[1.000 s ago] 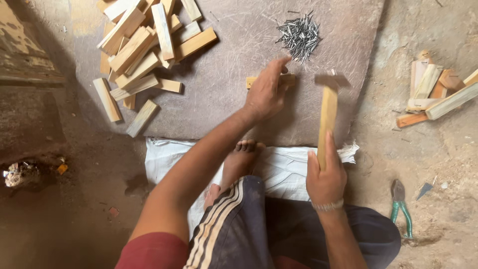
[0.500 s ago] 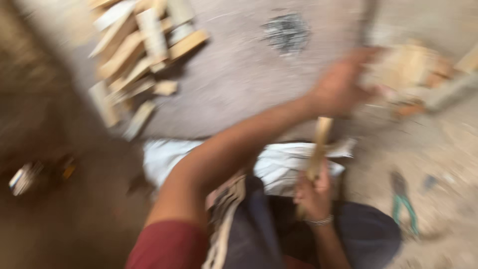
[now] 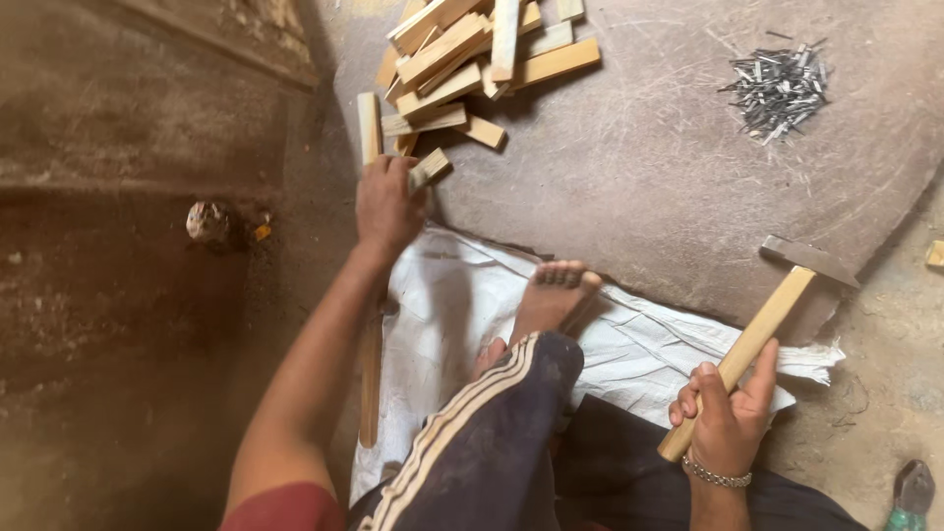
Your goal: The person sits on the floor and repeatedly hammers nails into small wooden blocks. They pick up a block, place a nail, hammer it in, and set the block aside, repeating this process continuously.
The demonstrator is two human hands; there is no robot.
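Both hands were seen from above, the person seated on a white sack [image 3: 462, 295] spread over the ground. At about ten o'clock from the picture's middle, the left hand [image 3: 385, 202] was stretched forward and closed around a short wooden block [image 3: 430, 169], whose pale end stuck out past the fingers toward one o'clock. Just beyond that hand, toward twelve o'clock, a loose pile of wooden blocks [image 3: 472, 59] was heaped on a grey stone slab [image 3: 649, 177], with one long strip [image 3: 369, 126] lying beside the hand at the pile's near edge. At about four o'clock, the right hand [image 3: 723, 418] was wrapped around the lower end of a hammer's wooden handle [image 3: 752, 339]; a thin bracelet [image 3: 716, 477] was worn at the wrist. The handle was angled up toward one o'clock, and the metal hammer head [image 3: 806, 259] was resting at the slab's edge. A heap of nails [image 3: 779, 87] was scattered on the slab at two o'clock, well apart from both hands. A bare foot [image 3: 551, 295] was planted on the sack between the two hands. A long wooden slat [image 3: 370, 379] was laid along the sack's left edge, under the left forearm.
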